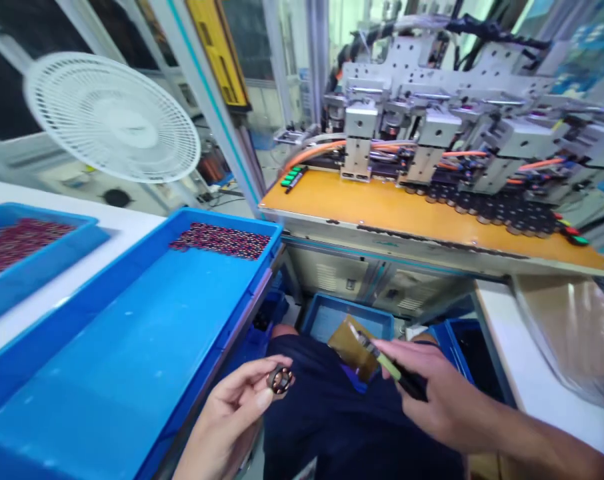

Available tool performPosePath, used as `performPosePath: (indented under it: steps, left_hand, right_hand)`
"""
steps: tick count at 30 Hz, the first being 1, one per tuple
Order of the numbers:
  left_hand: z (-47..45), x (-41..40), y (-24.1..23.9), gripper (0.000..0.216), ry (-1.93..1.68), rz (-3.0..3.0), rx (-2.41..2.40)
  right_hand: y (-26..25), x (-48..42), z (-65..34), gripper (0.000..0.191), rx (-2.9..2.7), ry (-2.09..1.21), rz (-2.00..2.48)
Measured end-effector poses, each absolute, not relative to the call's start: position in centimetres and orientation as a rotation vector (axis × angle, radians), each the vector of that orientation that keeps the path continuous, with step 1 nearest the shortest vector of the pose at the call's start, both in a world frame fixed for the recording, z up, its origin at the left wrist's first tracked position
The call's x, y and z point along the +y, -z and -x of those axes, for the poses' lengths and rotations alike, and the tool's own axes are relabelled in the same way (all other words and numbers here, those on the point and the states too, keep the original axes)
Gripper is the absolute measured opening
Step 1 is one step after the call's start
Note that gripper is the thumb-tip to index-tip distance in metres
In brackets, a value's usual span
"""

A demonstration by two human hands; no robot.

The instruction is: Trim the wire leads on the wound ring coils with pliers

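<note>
My left hand [232, 413] pinches a small dark ring-shaped part [280, 380] with copper-coloured windings between thumb and fingertips, low in the middle of the view. My right hand [432, 393] grips a thin tool with a green-and-black handle [392, 370], and a brownish translucent strip [352, 347] sits at its tip. The tool tip is a short way right of the ring part, not touching it. Both hands hover over my lap, in dark blue clothing.
A large blue tray [132, 360] at left holds a patch of small dark-red parts [222, 240] in its far corner; a second blue tray [32, 267] lies beyond. Ahead stands an orange-topped machine [407, 213] with grey heads. A white fan [112, 117] stands upper left. Blue bins [347, 317] sit under the bench.
</note>
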State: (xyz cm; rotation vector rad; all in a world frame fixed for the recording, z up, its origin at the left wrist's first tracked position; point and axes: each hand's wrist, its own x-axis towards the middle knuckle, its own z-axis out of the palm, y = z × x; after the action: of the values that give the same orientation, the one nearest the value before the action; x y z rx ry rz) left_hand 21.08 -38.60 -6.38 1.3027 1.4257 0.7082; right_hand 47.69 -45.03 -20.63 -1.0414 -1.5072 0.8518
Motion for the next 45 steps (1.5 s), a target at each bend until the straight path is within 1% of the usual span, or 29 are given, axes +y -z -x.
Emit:
performPosePath:
  steps: [1, 4, 6, 7, 8, 9, 12, 14, 19, 25, 30, 34, 37, 40, 44, 45]
  left_hand:
    - [-20.1, -38.7, 5.6, 0.031, -0.754, -1.243, 1.505]
    - [-18.0, -37.7, 2.8, 0.039, -0.744, -1.192, 1.725]
    - [-17.2, -35.3, 1.0, 0.047, -0.71, -1.155, 1.853]
    - [-16.8, -33.6, 0.3, 0.052, -0.718, -1.143, 1.898]
    - [-16.4, -31.7, -0.2, 0.054, -0.791, -1.14, 1.942]
    - [-16.0, -29.4, -0.6, 0.048, -0.878, -1.147, 1.961]
    - [-14.2, -22.3, -0.7, 0.023, -1.014, -1.143, 2.027]
    - [-12.8, -17.8, -0.3, 0.017, -1.085, -1.176, 2.087]
    - [-9.5, -9.5, 0.4, 0.03, -0.999, -1.43, 2.372]
    - [-6.7, -3.3, 1.1, 0.029, -0.775, -1.872, 2.588]
    - [-5.3, -0.8, 2.2, 0.035, -0.687, -2.011, 2.68]
    - [-5.0, -0.4, 2.8, 0.048, -0.724, -1.996, 2.744]
    - [-5.7, -1.0, 2.8, 0.054, -0.691, -1.982, 2.774]
    - [-7.1, -2.4, 2.3, 0.061, -0.564, -2.04, 2.762]
    - [-8.7, -4.2, 0.8, 0.073, -0.323, -2.115, 2.708]
    - [-9.2, -4.6, 0.4, 0.07, -0.279, -2.125, 2.695]
  right_hand:
    - [20.5, -44.0, -48.5, 0.056, -1.54, -0.672, 1.1]
    - [19.8, -38.4, -52.1, 0.054, -1.527, -0.27, 1.222]
    - [19.6, -33.2, -54.6, 0.059, -1.496, -0.113, 1.336]
    - [19.6, -30.4, -55.7, 0.062, -1.488, -0.101, 1.406]
    - [19.7, -27.8, -56.5, 0.063, -1.465, -0.133, 1.483]
    - [19.8, -25.4, -57.1, 0.063, -1.446, -0.195, 1.562]
    - [20.3, -20.1, -57.5, 0.066, -1.395, -0.306, 1.677]
    - [20.7, -18.3, -57.0, 0.064, -1.377, -0.299, 1.683]
    - [21.7, -17.1, -56.3, 0.053, -1.378, -0.252, 1.655]
    - [22.4, -16.7, -56.4, 0.055, -1.409, -0.144, 1.592]
    - [22.5, -16.6, -56.2, 0.052, -1.401, -0.101, 1.559]
    - [22.4, -16.4, -56.3, 0.048, -1.379, -0.103, 1.552]
    - [22.2, -16.4, -56.3, 0.048, -1.373, -0.166, 1.569]
    - [22.1, -16.6, -56.0, 0.048, -1.357, -0.263, 1.594]
    - [21.6, -17.2, -55.9, 0.038, -1.322, -0.332, 1.594]
    - [21.3, -17.4, -56.0, 0.035, -1.319, -0.34, 1.605]
